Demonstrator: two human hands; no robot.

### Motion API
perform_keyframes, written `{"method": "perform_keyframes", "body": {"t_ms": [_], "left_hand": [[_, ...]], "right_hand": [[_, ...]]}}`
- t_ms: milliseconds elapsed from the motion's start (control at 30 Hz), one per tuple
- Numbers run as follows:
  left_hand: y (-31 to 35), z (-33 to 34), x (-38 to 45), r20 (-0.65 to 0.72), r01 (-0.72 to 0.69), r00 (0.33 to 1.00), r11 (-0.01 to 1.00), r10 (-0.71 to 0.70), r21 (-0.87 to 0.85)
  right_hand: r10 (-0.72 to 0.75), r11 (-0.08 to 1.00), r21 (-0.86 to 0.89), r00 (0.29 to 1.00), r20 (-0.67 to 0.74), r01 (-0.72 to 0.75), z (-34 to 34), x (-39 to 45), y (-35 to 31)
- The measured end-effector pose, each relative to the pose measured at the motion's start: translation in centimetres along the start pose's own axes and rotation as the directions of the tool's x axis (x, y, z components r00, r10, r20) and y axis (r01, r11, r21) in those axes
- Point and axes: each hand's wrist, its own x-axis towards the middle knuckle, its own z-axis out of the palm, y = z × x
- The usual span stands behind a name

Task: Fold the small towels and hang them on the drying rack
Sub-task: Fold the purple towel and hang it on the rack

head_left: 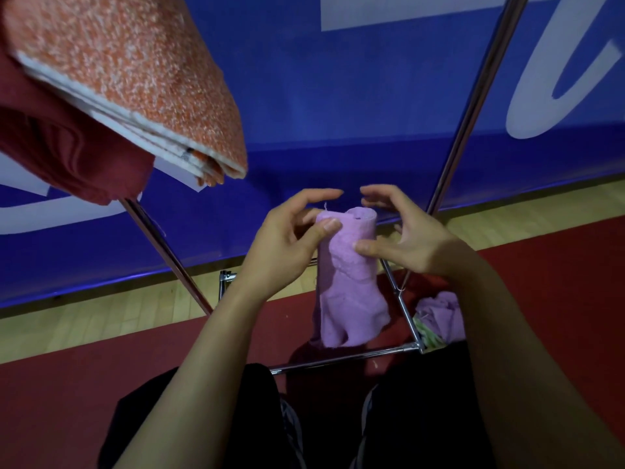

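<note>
Both bare forearms reach forward to a small lilac terry towel [348, 265] held upright between them — the left hand [287, 238] pinches its top edge with the thumb, the right hand [402, 231] presses its thumb on the front, fingers spread — above the chrome tube drying rack [341, 358], where a folded orange speckled towel [135, 72] hangs upper left.

Head camera, single view, steep downward look.
Looks forward and down from the person's head, close over both hands; drying rack [471, 106] rails rise near, blue banner [338, 96] far behind.
</note>
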Motion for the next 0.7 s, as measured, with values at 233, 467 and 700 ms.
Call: {"method": "perform_keyframes", "body": {"t_ms": [233, 467, 700], "left_hand": [[-1.2, -1.6, -0.3, 0.004, -0.071, 0.997, 0.952, 0.073, 0.299], [-1.5, -2.6, -0.4, -0.026, -0.077, 0.995, 0.917, 0.095, 0.391], [-1.9, -3.5, -0.4, -0.069, -0.024, 0.996, 0.903, 0.059, 0.429]], "right_hand": [[-0.037, 0.980, -0.192, 0.994, 0.103, 0.056, 0.9, -0.4, 0.7], [0.183, 0.967, -0.232, 0.915, 0.360, -0.102, 3.0, 0.0, 0.9], [0.149, 0.928, -0.372, 0.911, 0.384, 0.005, 4.7, 0.2, -1.1]]}}
